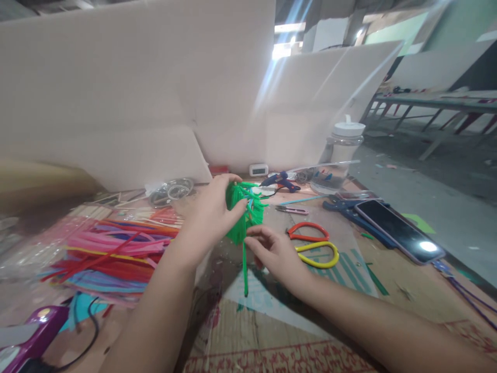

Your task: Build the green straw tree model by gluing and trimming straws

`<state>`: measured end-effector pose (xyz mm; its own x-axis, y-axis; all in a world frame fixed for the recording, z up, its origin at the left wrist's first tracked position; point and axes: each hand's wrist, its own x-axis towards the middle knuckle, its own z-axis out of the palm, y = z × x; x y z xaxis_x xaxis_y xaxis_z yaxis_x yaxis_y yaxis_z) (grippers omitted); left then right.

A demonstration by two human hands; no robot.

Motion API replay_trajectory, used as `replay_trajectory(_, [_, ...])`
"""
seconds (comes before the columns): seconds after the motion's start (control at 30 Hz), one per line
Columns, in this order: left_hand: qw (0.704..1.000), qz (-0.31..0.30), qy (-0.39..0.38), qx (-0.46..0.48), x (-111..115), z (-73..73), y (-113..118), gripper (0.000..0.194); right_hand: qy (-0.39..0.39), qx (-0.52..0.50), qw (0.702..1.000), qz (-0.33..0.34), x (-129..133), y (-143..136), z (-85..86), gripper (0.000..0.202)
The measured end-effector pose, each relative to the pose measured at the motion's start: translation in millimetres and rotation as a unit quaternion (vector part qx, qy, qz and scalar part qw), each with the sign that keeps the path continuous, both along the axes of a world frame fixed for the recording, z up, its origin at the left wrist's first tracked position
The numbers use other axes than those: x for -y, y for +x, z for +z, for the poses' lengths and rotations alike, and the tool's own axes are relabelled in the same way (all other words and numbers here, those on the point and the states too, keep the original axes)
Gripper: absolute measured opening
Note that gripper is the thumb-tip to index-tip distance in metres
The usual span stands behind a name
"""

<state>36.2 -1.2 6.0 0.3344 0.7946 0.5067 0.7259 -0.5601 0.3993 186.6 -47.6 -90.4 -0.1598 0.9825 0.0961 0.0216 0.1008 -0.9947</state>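
Observation:
A bundle of green fuzzy strips (237, 220) is held up over the middle of the table. My left hand (219, 207) grips it from the left, thumb in front and fingers behind. One green strip (245, 269) hangs down from the bundle, its lower end free. At the bundle's lower right is my right hand (274, 254), its fingers curled close to the hanging strip; whether they pinch it is too small to tell.
Pink, red and blue strips (116, 254) lie at the left. On the right are red-and-yellow-handled scissors (318, 255), small snips (292, 210), a glue gun (281, 180), a phone (399, 230) and a water bottle (338, 155). A purple device (37, 336) sits front left.

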Motion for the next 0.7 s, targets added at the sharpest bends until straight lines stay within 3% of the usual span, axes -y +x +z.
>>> replay_trajectory(0.23, [1.0, 0.022, 0.001, -0.001, 0.5, -0.6, 2.8, 0.034, -0.085, -0.084, 0.993, 0.015, -0.4, -9.3, -2.5, 0.031])
replay_trajectory(0.7, [1.0, 0.005, -0.012, 0.01, -2.1, -1.8, -6.8, 0.032, -0.076, -0.081, 0.994, -0.008, -3.0, -6.5, -1.1, 0.035])
